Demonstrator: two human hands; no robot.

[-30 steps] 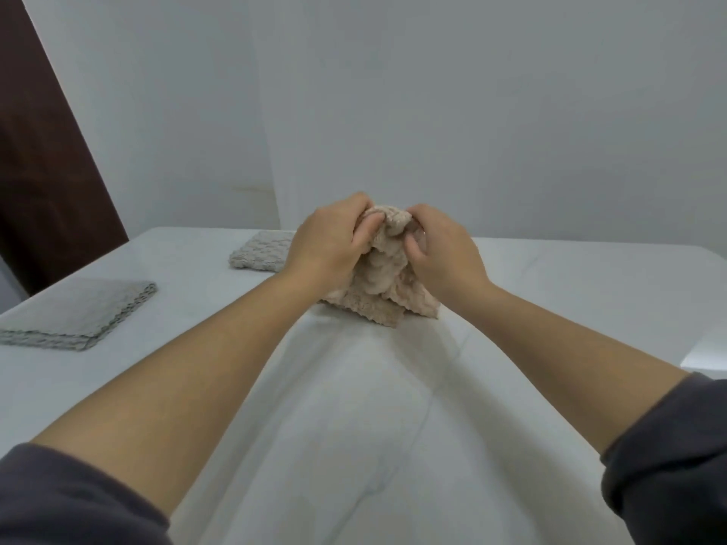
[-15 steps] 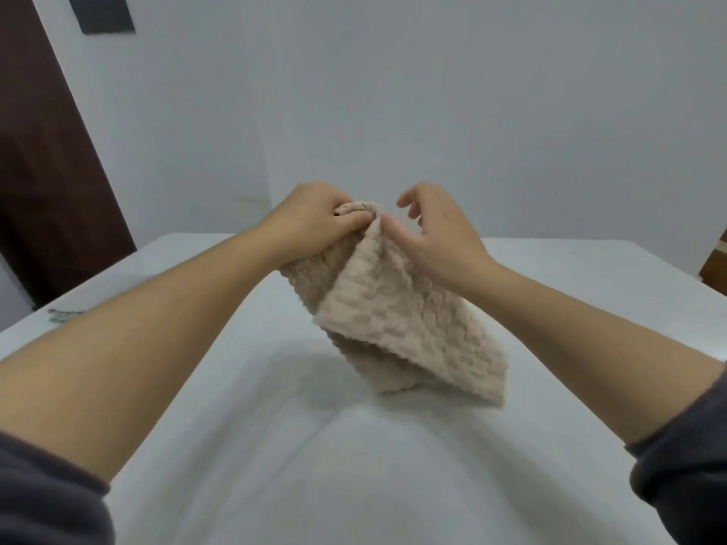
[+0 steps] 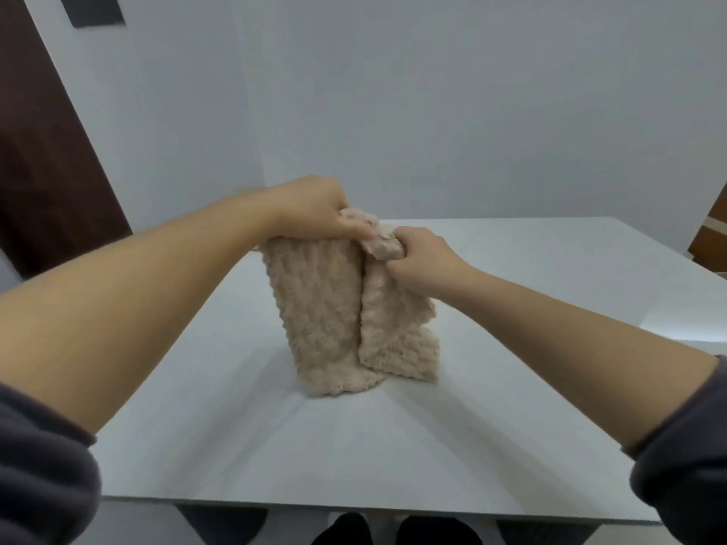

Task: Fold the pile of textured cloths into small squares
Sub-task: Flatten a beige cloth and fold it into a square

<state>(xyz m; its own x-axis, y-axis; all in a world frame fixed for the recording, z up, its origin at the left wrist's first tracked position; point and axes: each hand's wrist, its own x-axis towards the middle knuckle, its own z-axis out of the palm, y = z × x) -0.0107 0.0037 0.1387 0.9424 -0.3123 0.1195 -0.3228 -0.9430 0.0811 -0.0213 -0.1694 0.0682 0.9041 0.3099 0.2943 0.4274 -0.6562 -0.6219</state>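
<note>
A beige textured cloth [image 3: 322, 320] hangs in loose vertical folds above the middle of the white table [image 3: 550, 277], its lower edge touching the tabletop. My left hand [image 3: 318, 212] grips the cloth's top edge on the left. My right hand [image 3: 417, 255] grips a bunched part of the top edge just to the right. The two hands are close together, nearly touching.
A white wall stands behind the table. A dark brown door [image 3: 43, 159] is at the far left, and a brown piece of furniture [image 3: 714, 226] shows at the right edge. The table's near edge [image 3: 354, 505] runs across the bottom, with my feet below it.
The cloth has been lifted and now hangs down in folds. My right hand, open half a second ago, has closed on the top edge. The view shifted right, so the grey folded cloths are out of sight.
</note>
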